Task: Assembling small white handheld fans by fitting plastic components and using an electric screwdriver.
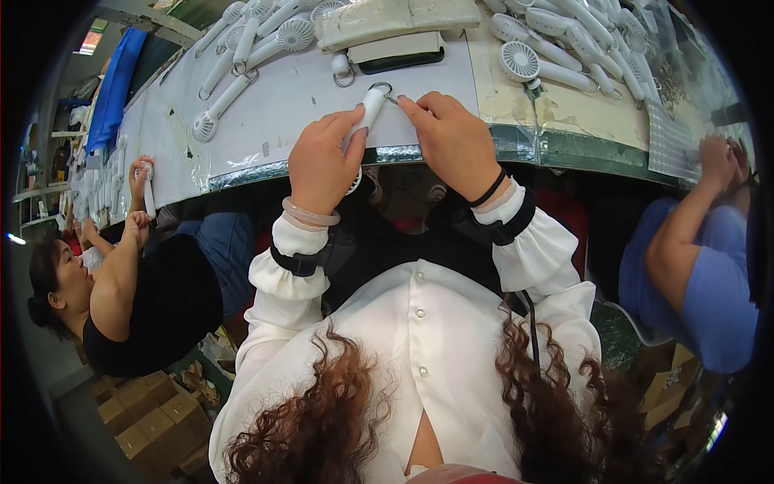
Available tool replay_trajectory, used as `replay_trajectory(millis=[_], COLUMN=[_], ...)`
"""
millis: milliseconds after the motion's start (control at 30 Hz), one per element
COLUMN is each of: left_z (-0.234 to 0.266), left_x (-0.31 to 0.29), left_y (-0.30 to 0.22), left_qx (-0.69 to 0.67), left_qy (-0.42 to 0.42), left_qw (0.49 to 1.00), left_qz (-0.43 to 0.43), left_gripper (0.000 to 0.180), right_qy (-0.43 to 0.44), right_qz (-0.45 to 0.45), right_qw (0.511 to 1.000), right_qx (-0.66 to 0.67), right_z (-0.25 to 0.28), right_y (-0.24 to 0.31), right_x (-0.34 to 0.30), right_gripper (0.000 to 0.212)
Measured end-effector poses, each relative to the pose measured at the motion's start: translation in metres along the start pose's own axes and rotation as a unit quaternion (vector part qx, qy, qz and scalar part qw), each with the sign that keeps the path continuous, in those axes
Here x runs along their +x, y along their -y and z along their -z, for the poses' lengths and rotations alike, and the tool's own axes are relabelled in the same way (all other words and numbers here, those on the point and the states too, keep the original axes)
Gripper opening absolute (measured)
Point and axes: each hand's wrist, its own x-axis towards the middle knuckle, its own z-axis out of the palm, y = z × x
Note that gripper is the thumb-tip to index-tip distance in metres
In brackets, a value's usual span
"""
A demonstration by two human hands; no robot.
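Observation:
My left hand (324, 153) is closed around a white handheld fan (372, 106), its handle end pointing away from me over the table edge. Part of a round grille shows below that hand. A metal ring (381, 86) sits at the handle's end. Thumb and forefinger of my right hand (458, 139) pinch together beside the ring, on a thin, metallic-looking bit too small to name. Just beyond lies a small white cylindrical piece (342, 66) with a ring of its own, next to a dark tray (399, 60) with a pale card-like piece over it.
White handheld fans lie piled at the back left (294, 34) and back right (520, 60). One fan (205, 127) rests apart on the left. A person in black (153, 298) works at left, a person in blue (697, 266) at right. Cardboard boxes (153, 423) stand on the floor.

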Motion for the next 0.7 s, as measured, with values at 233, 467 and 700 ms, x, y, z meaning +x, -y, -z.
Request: replay_trajectory(millis=[233, 467, 700], left_z=[-0.0008, -0.0027, -0.0015], left_x=[0.0006, -0.0015, -0.0014], left_y=[0.0000, 0.0018, 0.0008], left_qx=[-0.018, -0.011, -0.009], left_qy=[-0.005, -0.008, -0.013], left_qw=[1.000, 1.000, 1.000], left_qz=[0.002, 0.008, 0.004], left_gripper=[0.025, 0.025, 0.025], right_qy=[0.010, 0.024, -0.018], right_qz=[0.017, 0.013, -0.002], right_qw=[0.999, 0.997, 0.999], right_qx=[-0.042, -0.075, -0.034], right_z=[-0.0005, 0.0032, -0.0014], right_y=[0.0018, 0.0030, -0.0022], right_x=[0.0009, -0.0038, -0.0011], right_gripper=[0.037, 0.035, 0.035])
